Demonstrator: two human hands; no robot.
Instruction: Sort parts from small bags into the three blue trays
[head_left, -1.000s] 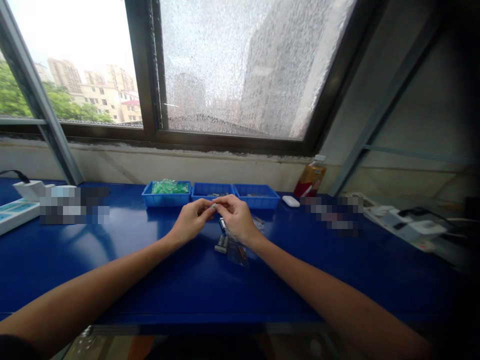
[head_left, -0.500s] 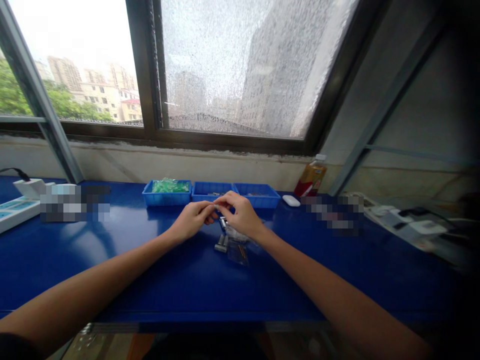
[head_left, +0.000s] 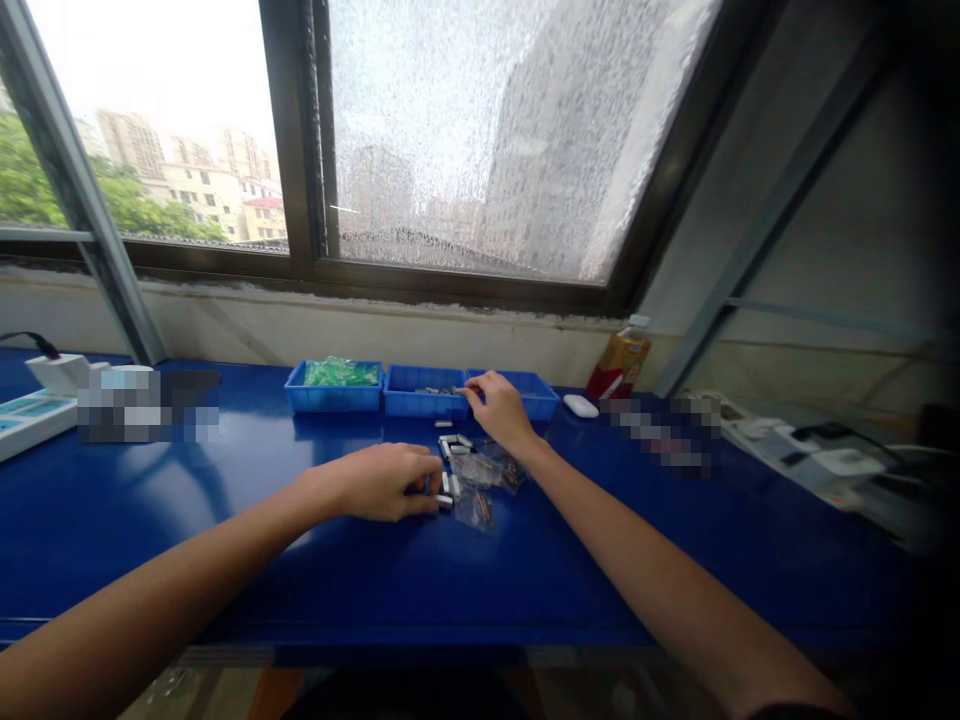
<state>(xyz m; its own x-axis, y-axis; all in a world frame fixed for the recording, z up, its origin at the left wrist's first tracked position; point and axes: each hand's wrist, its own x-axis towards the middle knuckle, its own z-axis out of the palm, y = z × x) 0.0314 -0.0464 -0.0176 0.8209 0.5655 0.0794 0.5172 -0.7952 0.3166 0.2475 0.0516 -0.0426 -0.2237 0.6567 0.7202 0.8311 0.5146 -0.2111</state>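
Note:
My left hand (head_left: 394, 482) is low over the table, its thumb and fingers closing on a small silvery metal piece (head_left: 445, 501). More of these short pieces (head_left: 454, 446) lie loose just beyond it. My right hand (head_left: 496, 408) is raised at the meeting of the middle blue bin (head_left: 424, 405) and the right blue bin (head_left: 536, 402). Its thumb and fingertips are pinched together; whatever is between them is too small to name. Small metal parts (head_left: 441, 390) lie in the middle bin. Clear plastic bags (head_left: 476, 505) with thin copper-coloured pieces rest between my forearms.
A left blue bin (head_left: 300, 398) holds green plastic packets (head_left: 341, 372). A white rounded case (head_left: 580, 405) and a bottle (head_left: 621, 358) stand right of the bins. Power strips (head_left: 34, 415) lie at the far left, with plugs and cables at the right. The window wall bounds the back.
My hands, together in front of the bins before, have parted. The left came down toward me to the loose metal pieces; the right moved slightly right and up to the bins.

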